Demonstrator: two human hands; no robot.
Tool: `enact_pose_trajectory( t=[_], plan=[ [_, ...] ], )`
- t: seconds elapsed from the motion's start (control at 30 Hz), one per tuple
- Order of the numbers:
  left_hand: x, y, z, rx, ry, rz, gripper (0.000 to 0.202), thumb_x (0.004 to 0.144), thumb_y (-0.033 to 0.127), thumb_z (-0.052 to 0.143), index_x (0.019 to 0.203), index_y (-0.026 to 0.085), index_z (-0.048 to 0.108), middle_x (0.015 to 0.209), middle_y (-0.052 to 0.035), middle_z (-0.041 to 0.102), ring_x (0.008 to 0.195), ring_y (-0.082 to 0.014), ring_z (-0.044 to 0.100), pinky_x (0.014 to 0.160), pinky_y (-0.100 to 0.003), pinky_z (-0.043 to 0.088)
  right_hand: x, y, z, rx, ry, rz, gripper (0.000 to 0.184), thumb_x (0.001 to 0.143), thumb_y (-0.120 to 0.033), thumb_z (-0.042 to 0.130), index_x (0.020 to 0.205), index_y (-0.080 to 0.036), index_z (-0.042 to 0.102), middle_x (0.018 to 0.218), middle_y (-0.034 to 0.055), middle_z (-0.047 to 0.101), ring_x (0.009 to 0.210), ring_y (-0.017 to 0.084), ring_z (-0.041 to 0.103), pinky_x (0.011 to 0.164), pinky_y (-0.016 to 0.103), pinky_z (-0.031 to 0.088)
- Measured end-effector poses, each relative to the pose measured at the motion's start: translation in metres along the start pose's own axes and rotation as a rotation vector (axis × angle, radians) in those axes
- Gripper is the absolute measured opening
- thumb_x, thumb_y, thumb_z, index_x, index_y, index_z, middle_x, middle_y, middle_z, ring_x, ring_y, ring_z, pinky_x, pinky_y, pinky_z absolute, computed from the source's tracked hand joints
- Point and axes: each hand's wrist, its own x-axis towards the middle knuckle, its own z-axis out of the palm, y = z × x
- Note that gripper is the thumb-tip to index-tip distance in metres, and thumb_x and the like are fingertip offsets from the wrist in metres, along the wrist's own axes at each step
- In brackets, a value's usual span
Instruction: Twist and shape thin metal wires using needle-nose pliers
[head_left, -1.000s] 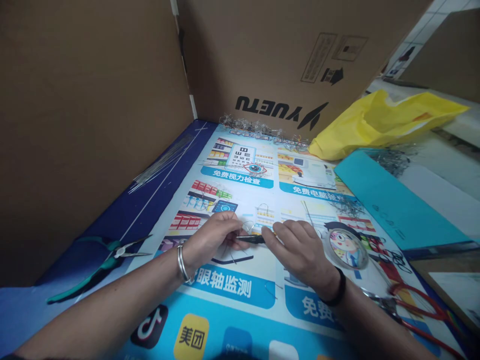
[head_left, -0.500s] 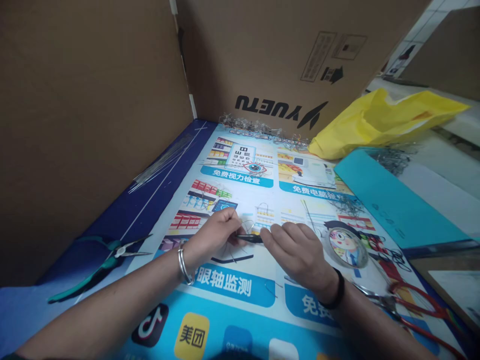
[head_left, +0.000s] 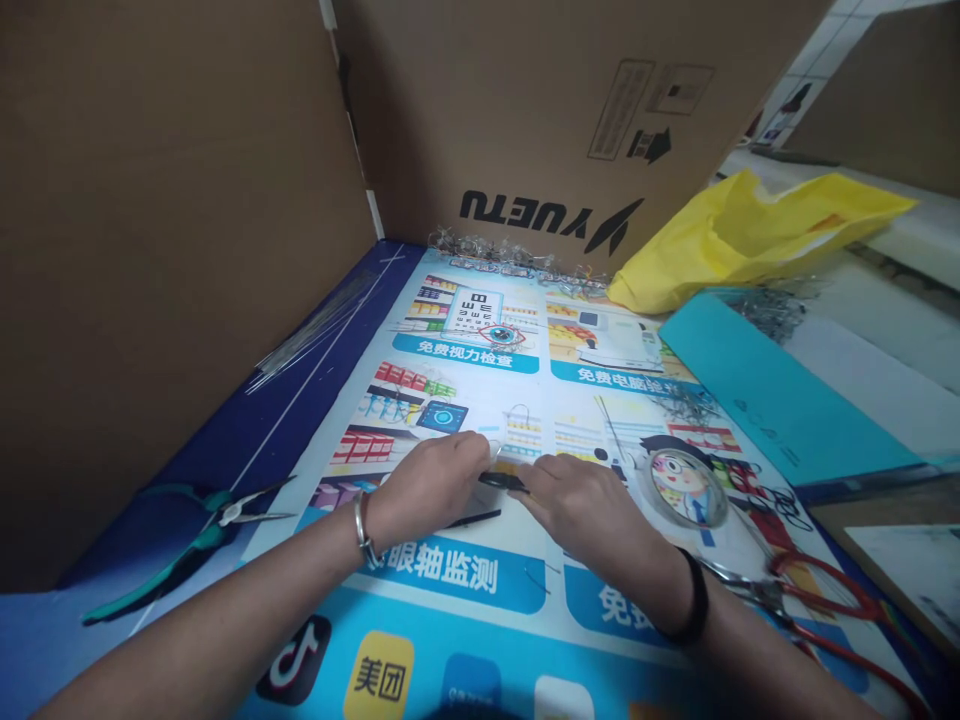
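Note:
My right hand (head_left: 581,500) is closed around a slim black rod-like tool (head_left: 504,483), whose exposed part points left between both hands. At its left end my left hand (head_left: 446,475) is closed, knuckles up, with fingertips hidden. A thin, pale curved wire (head_left: 495,452) rises beside those fingers and seems pinched in them. Both hands are just above the printed poster sheet (head_left: 517,545). Off to the left lie green-handled long-nose pliers (head_left: 217,515), jaws apart. By my right forearm are red-handled cutters (head_left: 780,592), and above them a round clear dish (head_left: 688,488).
Straight wires (head_left: 315,335) lie along the left cardboard wall (head_left: 172,250). Bent wire pieces (head_left: 517,255) line the foot of the back cardboard (head_left: 555,120). At right are a yellow bag (head_left: 697,245), a turquoise folder (head_left: 765,400) and a wire tangle (head_left: 686,405).
My left hand has rolled over so its knuckles face up and the fingertips are hidden. My right hand has turned slightly and dipped lower. The view has shifted a little.

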Motion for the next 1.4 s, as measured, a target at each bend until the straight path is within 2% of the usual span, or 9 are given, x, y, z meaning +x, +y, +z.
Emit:
enact_pose_trajectory(
  t=[0.1,0.2,0.33,0.5,0.73,0.83,0.93,1.1,1.4],
  plan=[
    [0.003,-0.005,-0.003,-0.026,0.065,-0.085,0.019,0.09,0.024,0.036,0.076,0.019,0.048,0.07,-0.0016,0.054,0.061,-0.0146,0.048,0.055,-0.025,0.027,0.001,0.002,0.009,0.026,0.03,0.032,0.015,0.085,-0.031,0.056,0.086,-0.017,0.063,0.073,0.0046,0.062,0.068,0.019,0.057,0.057,0.029,0.038],
    [0.007,-0.014,-0.007,-0.148,0.222,-0.184,0.019,0.088,0.027,0.04,0.072,0.019,0.048,0.068,-0.0005,0.057,0.063,-0.0142,0.051,0.057,-0.024,0.031,0.001,0.007,0.018,0.074,0.085,0.068,0.017,0.086,-0.032,0.054,0.086,-0.017,0.063,0.077,0.0061,0.064,0.075,0.02,0.058,0.066,0.031,0.043],
    [0.011,-0.025,-0.011,-0.313,0.309,-0.263,0.02,0.085,0.028,0.046,0.068,0.019,0.052,0.061,0.0019,0.058,0.059,-0.0128,0.052,0.057,-0.022,0.032,0.001,0.015,0.027,0.267,0.245,0.196,0.016,0.085,-0.03,0.055,0.091,-0.017,0.063,0.085,0.0067,0.067,0.082,0.018,0.06,0.075,0.03,0.047],
    [0.015,-0.024,-0.005,-0.175,0.205,-0.124,0.022,0.085,0.027,0.048,0.065,0.019,0.057,0.066,0.0004,0.058,0.066,-0.0138,0.052,0.061,-0.023,0.034,0.004,0.019,0.029,0.519,0.303,0.387,0.017,0.083,-0.032,0.056,0.091,-0.019,0.064,0.082,0.0047,0.067,0.076,0.017,0.063,0.067,0.028,0.05],
    [0.02,-0.011,0.01,-0.11,0.097,-0.001,0.022,0.087,0.027,0.046,0.078,0.021,0.065,0.077,-0.0036,0.061,0.073,-0.0173,0.056,0.065,-0.027,0.038,0.005,0.018,0.034,0.594,0.321,0.433,0.016,0.079,-0.031,0.062,0.09,-0.02,0.064,0.08,0.0042,0.066,0.071,0.017,0.061,0.064,0.029,0.049],
    [0.019,-0.008,0.004,-0.012,0.107,-0.001,0.022,0.088,0.028,0.043,0.091,0.02,0.064,0.088,-0.0059,0.062,0.079,-0.0192,0.057,0.067,-0.028,0.039,0.005,0.018,0.035,0.599,0.32,0.439,0.016,0.079,-0.031,0.061,0.089,-0.019,0.064,0.079,0.0036,0.066,0.07,0.017,0.06,0.062,0.028,0.048],
    [0.014,-0.011,-0.012,0.139,0.101,-0.039,0.024,0.089,0.027,0.04,0.086,0.019,0.062,0.088,-0.0064,0.062,0.079,-0.0196,0.057,0.067,-0.028,0.038,0.005,0.018,0.033,0.601,0.318,0.433,0.018,0.078,-0.032,0.062,0.09,-0.018,0.064,0.079,0.0039,0.065,0.071,0.017,0.06,0.063,0.028,0.048],
    [0.001,-0.018,-0.034,0.368,-0.084,-0.05,0.021,0.086,0.023,0.043,0.08,0.019,0.062,0.081,-0.0068,0.062,0.067,-0.0186,0.055,0.054,-0.028,0.031,0.006,0.018,0.031,0.623,0.266,0.436,0.018,0.078,-0.03,0.062,0.09,-0.018,0.064,0.081,0.0045,0.065,0.073,0.017,0.06,0.063,0.029,0.047],
    [-0.007,-0.016,-0.026,0.561,-0.158,0.066,0.024,0.079,0.006,0.04,0.079,0.015,0.062,0.078,-0.0099,0.063,0.06,-0.0187,0.054,0.051,-0.029,0.03,0.007,0.018,0.032,0.648,0.216,0.436,0.021,0.079,-0.033,0.061,0.092,-0.017,0.065,0.081,0.0048,0.065,0.074,0.017,0.059,0.066,0.03,0.046]
  ],
)
